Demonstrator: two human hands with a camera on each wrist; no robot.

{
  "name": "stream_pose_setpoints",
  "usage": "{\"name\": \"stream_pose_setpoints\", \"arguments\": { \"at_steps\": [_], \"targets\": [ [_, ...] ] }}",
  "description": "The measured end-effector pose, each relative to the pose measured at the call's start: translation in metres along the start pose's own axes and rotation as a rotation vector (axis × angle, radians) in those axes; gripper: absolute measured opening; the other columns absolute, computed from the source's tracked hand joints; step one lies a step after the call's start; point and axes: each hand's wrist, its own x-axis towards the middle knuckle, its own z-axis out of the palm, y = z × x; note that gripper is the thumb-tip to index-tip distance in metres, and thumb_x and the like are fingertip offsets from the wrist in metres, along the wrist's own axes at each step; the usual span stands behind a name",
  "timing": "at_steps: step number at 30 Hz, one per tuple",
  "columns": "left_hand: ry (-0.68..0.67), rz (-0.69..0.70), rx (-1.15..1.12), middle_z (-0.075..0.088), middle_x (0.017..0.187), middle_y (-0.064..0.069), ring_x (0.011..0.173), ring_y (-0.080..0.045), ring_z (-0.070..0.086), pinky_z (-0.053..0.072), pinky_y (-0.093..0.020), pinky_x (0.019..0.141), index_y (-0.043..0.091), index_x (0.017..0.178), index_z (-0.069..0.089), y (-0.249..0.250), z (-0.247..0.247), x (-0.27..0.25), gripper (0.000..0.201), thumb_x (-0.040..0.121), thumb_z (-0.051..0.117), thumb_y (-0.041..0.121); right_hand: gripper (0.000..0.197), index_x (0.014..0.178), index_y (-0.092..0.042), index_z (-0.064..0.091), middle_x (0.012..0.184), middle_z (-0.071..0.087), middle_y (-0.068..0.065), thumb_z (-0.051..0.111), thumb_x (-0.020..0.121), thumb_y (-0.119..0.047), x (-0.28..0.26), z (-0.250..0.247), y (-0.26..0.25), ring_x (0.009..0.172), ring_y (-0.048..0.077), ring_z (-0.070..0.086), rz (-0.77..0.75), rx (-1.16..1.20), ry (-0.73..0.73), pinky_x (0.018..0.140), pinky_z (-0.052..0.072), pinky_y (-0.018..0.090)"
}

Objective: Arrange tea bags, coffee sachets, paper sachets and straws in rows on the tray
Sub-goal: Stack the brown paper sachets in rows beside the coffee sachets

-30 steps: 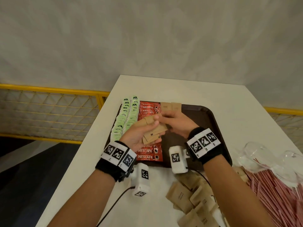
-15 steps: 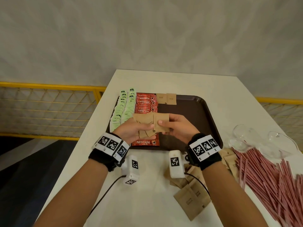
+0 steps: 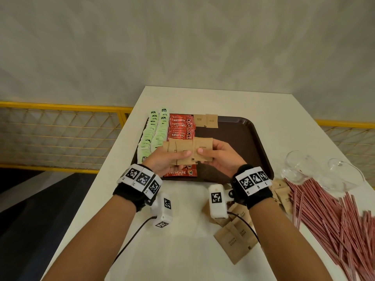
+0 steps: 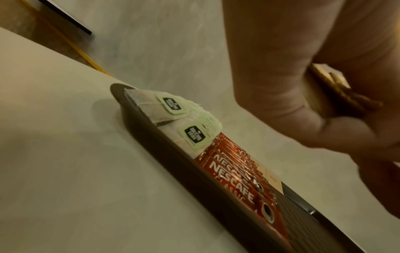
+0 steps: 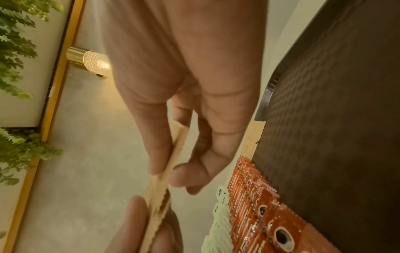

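Both hands up over the near-left part of the brown tray (image 3: 249, 138). Left hand (image 3: 162, 161) grips a fanned stack of brown paper sachets (image 3: 178, 149), thumb across their faces. Right hand (image 3: 219, 159) pinches one sachet (image 3: 203, 151) at the stack's right edge, thumb on top, fingers beneath.

Step in hand, as I judge it: peel off that single sachet and lay it in the third row. To do well: slide sideways so only one comes free, then set it just near of the two sachets (image 3: 205, 120) already lying at the far edge, right of the Nescafé coffee sachets (image 3: 181, 126).

Held sachets: faces up, long axis running near-to-far, print reading sideways. Keep that heading to match the row.
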Motion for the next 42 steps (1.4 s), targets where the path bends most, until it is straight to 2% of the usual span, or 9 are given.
{"name": "stream_pose_setpoints", "arguments": {
  "at_steps": [3,9,15,19,23,28,32,38,42],
  "targets": [
    [-0.015,0.003,-0.070,0.068,0.094,-0.004,0.081,-0.015,0.064,0.052,-0.019,0.053,0.014,0.106,0.061,0.000,0.002,-0.001,0.023,0.084,0.066,0.014,0.034,0.118,-0.005,0.055,0.110,0.063,0.010,0.053,0.087,0.008,-0.002,0.001,0.000,0.098,0.020,0.064,0.017,-0.034,-0.048,0.078,0.057,0.025],
    [-0.022,-0.035,-0.132,0.071,0.082,-0.002,0.077,-0.014,0.065,0.055,-0.023,0.057,0.015,0.101,0.062,0.002,0.002,-0.003,0.019,0.091,0.057,0.031,0.040,0.123,-0.002,0.051,0.109,0.064,0.011,0.056,0.085,0.009,-0.005,-0.001,-0.001,0.100,0.022,0.064,0.004,-0.095,-0.040,0.076,0.056,0.024],
    [-0.019,-0.028,-0.142,0.070,0.092,-0.006,0.084,-0.017,0.065,0.057,-0.024,0.060,0.015,0.104,0.061,0.002,0.004,-0.003,0.019,0.089,0.059,0.027,0.033,0.120,0.001,0.055,0.111,0.064,0.013,0.057,0.087,0.003,0.002,0.000,-0.001,0.101,0.024,0.063,-0.003,-0.081,0.047,0.084,0.055,0.032],
    [0.022,-0.019,-0.222,0.066,0.100,-0.009,0.089,-0.020,0.062,0.057,-0.024,0.058,0.015,0.106,0.059,0.004,0.002,-0.001,0.021,0.091,0.056,0.029,0.029,0.116,-0.001,0.058,0.108,0.067,0.011,0.059,0.086,0.001,0.011,-0.012,-0.008,0.099,0.024,0.065,0.007,-0.073,0.125,0.069,0.056,0.023],
    [0.080,0.018,-0.299,0.063,0.104,-0.016,0.089,-0.024,0.065,0.057,-0.026,0.055,0.010,0.115,0.055,0.009,-0.002,0.001,0.027,0.093,0.055,0.026,0.028,0.115,-0.001,0.058,0.117,0.063,0.015,0.059,0.086,0.002,0.042,-0.036,-0.022,0.108,0.031,0.060,0.046,-0.016,0.294,0.061,0.056,0.023],
    [0.067,0.014,-0.232,0.066,0.101,-0.012,0.098,-0.026,0.062,0.057,-0.027,0.058,0.015,0.111,0.056,0.020,-0.004,0.010,0.021,0.093,0.054,0.025,0.035,0.119,0.003,0.055,0.118,0.061,0.020,0.061,0.084,0.006,0.101,-0.065,-0.030,0.108,0.034,0.060,0.122,-0.208,0.512,0.077,0.055,0.036],
    [0.057,0.015,-0.185,0.066,0.108,-0.012,0.107,-0.029,0.061,0.055,-0.028,0.060,0.017,0.110,0.058,0.027,-0.003,0.019,0.018,0.093,0.055,0.024,0.034,0.116,0.004,0.058,0.118,0.062,0.020,0.065,0.083,-0.001,0.144,-0.083,-0.031,0.106,0.035,0.061,0.183,-0.512,0.559,0.092,0.051,0.045],
    [0.051,0.019,-0.231,0.069,0.099,-0.009,0.093,-0.023,0.066,0.058,-0.028,0.064,0.017,0.107,0.060,0.021,-0.011,0.026,0.016,0.093,0.054,0.022,0.048,0.126,-0.001,0.052,0.128,0.055,0.017,0.067,0.083,-0.014,0.175,-0.096,-0.023,0.115,0.034,0.055,0.235,-0.615,0.526,0.096,0.048,0.046],
    [0.057,0.021,-0.249,0.071,0.095,-0.007,0.087,-0.021,0.067,0.058,-0.029,0.066,0.017,0.110,0.059,0.022,-0.016,0.031,0.019,0.093,0.054,0.023,0.043,0.117,0.004,0.056,0.114,0.062,0.021,0.073,0.078,-0.008,0.190,-0.098,-0.016,0.103,0.037,0.061,0.245,-0.620,0.586,0.090,0.052,0.046]
  ]
}}
